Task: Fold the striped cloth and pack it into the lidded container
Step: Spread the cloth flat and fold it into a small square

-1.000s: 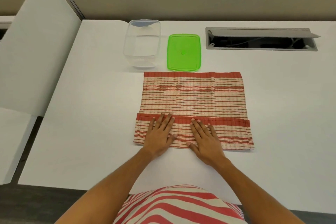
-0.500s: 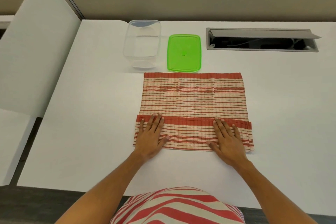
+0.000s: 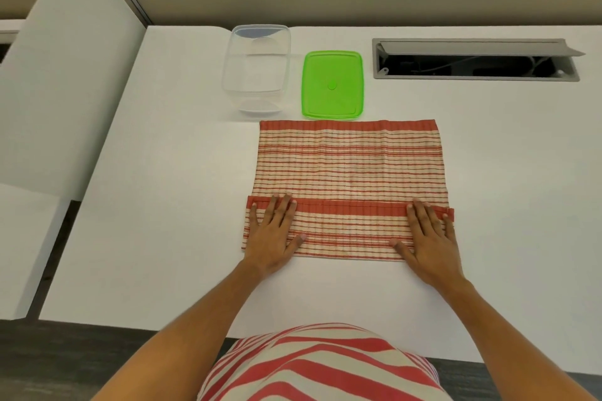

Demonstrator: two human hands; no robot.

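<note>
The red and cream striped cloth (image 3: 350, 169) lies flat on the white table (image 3: 163, 205), its near strip folded up over itself. My left hand (image 3: 275, 234) presses flat on the left end of that folded strip, fingers straight. At the strip's right end my right hand (image 3: 426, 234) presses flat in the same way. Beyond the cloth stands the clear plastic container (image 3: 257, 67), open and with nothing in it. Its green lid (image 3: 332, 85) lies flat to the right of it, just behind the cloth's far edge.
A grey cable hatch (image 3: 475, 58) with its flap raised is set into the table at the back right. A white divider panel (image 3: 65, 101) stands along the table's left side. The table's near edge runs just in front of my striped shirt.
Both hands have slid apart along the folded strip, from its middle to its two ends. The cloth, container and lid have stayed put.
</note>
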